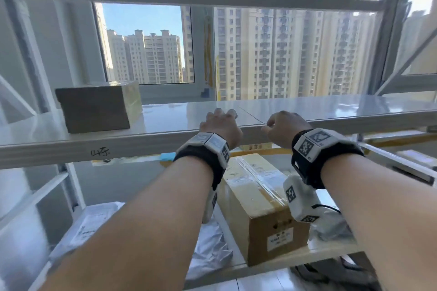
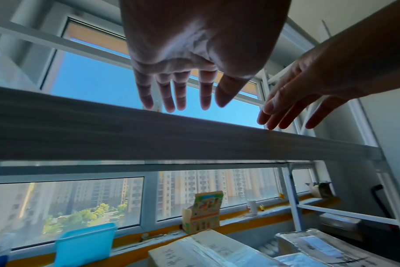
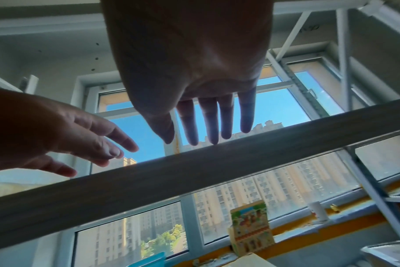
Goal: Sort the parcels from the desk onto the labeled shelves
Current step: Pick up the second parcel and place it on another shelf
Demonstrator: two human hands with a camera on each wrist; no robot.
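Both forearms reach toward a metal rack, the left hand [image 1: 221,129] and right hand [image 1: 285,129] empty at the front edge of the upper shelf [image 1: 165,142], fingers [image 2: 169,97] spread and nearly straight, holding nothing. Below the wrists, a taped cardboard parcel [image 1: 257,208] sits on the lower shelf [image 1: 272,264] among plastic mail bags [image 1: 94,224]. Farther back, to the left on the upper shelf, stands a brown parcel [image 1: 97,106]. Beyond the window [image 1: 191,30], apartment towers [image 1: 290,52] rise.

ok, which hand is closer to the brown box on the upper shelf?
Left. The left hand is at the shelf edge, right of the brown box; the right hand is farther right, beyond it.
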